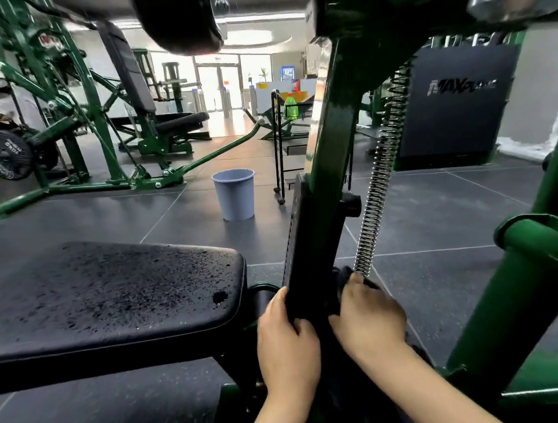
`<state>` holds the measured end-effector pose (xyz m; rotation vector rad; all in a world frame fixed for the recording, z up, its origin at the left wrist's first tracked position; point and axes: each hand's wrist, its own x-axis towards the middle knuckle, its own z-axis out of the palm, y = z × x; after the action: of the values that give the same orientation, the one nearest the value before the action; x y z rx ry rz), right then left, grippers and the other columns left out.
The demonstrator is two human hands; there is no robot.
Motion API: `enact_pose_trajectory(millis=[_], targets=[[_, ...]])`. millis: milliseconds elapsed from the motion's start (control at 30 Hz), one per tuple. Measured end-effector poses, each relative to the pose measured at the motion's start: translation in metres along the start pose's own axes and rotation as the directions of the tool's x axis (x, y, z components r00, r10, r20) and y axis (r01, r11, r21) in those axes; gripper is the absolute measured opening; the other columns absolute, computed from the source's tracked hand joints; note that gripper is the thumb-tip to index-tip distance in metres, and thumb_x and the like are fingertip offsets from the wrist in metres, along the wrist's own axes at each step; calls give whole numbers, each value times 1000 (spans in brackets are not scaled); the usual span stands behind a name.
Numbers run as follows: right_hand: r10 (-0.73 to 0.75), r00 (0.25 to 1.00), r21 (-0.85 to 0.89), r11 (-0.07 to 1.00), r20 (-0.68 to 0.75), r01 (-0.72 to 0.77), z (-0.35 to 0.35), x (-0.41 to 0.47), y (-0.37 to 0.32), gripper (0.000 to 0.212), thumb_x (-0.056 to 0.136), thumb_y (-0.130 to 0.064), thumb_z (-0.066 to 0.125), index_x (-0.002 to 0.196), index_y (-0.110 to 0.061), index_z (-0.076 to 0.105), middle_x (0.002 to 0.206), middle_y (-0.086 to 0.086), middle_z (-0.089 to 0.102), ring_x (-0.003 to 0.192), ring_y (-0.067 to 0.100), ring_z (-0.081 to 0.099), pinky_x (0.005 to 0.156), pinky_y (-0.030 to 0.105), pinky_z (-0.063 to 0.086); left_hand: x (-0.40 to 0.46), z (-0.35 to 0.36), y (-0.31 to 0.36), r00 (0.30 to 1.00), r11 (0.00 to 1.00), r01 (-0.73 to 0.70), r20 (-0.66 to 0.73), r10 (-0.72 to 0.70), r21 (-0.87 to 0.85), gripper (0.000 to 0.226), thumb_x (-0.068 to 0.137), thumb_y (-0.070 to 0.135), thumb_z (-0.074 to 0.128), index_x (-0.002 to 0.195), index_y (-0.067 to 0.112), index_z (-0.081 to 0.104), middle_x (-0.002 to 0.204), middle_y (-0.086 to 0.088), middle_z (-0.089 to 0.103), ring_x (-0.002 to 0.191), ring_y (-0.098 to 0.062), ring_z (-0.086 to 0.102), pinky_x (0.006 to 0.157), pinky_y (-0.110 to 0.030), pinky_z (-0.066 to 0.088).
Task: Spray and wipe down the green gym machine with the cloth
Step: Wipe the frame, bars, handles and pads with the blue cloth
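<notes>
- My left hand [285,338] grips the black post [305,260], lower centre of frame.
- My right hand [368,319] presses a dark cloth [344,275] against it, fingers curled.
- I'd wipe upward along the green machine [327,130], beside the spring [380,173].

I have a single view to work from, a wide-angle camera on the person's head, sitting low and tipped forward and down. It is very near the green gym machine [327,130], whose slanted post fills the middle of the frame, with the black seat pad [100,292] spreading across the lower left. Both hands [286,341] come in from the bottom edge, close under the lens. Past them the view faces across the dark tiled floor [443,214] toward a grey bucket [235,195] and bright glass doors [219,83] far off. Straight lines bow toward the frame edges.
</notes>
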<state>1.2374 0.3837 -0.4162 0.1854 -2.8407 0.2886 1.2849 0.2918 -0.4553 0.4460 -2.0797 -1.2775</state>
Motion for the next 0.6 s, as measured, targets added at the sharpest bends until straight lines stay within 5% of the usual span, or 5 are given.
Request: enact_pose_trajectory(millis=[133,300,400,500,600], targets=[[-105,994,65,992,-40,108,36,-24,2,92,32,-35,94,103,12,59,70,17,61,52,30,61,43,29,48,3,1,-2,1000,996,10,-29,-8,83,48,76,2,51,117,24,64,105,4,68,100,-20,61,82,-33,48],[-165,986,-134,977,12,165,51,-29,5,75,63,-27,78,121,8,44,90,20,66,67,30,63,57,35,52,2,4,-6,998,996,-12,-60,18,88,49,76,2,51,117,26,63,107,8,67,104,-17,58,85,-32,46],[-134,986,-24,990,99,137,28,-1,-4,60,90,-29,52,142,-7,32,126,10,56,109,29,60,84,38,50,-1,7,-6,995,995,10,-95,0,102,50,79,2,54,122,26,61,114,8,65,110,-14,54,88,-26,40],[-200,961,-26,978,192,209,12,16,-12,44,93,-27,47,135,-15,46,136,3,52,123,25,54,91,35,47,-3,8,-10,994,996,-15,-104,24,89,54,79,0,55,126,25,60,119,10,64,113,-11,52,89,-19,36],[-247,923,-64,959,295,277,6,18,-13,46,96,-24,42,141,-13,40,144,5,45,130,26,47,97,36,44,-4,11,-12,995,993,-41,-86,51,113,59,76,-2,53,130,23,57,121,10,63,115,-11,51,94,-25,41]])
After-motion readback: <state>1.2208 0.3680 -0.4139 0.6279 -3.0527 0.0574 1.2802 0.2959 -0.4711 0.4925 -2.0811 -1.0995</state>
